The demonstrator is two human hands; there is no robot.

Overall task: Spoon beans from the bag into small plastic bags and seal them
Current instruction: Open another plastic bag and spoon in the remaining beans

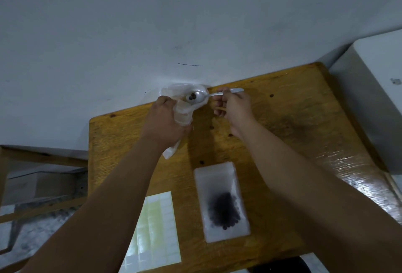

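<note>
Left hand (164,118) is clenched round the gathered middle of a small bag (185,114), holding it up at the far edge of the table (304,120), close to the wall (152,33). Below the left forearm, at the near edge, a sheet of pale square labels (154,229) lies flat on the wood. The small bag's mouth gapes open above the fist, and its tail sticks out beneath the hand.

A spoon (195,97) has its bowl at that mouth, in it or just over it; the blur makes it hard to say which. A few dark beans (191,97) sit in the bowl. The handle runs off to the right, roughly level.

Nearer the person, the big bag (217,177) lies flat on the table, just right of the labels and apart from them. A dark heap (224,211) of beans shows through its clear plastic, towards the near end.

Right hand (233,107) pinches the spoon's handle between thumb and fingertips, with the other fingers curled below. The handle's end pokes out past the hand. At the far right, a white box (374,66) stands beside the table.
</note>
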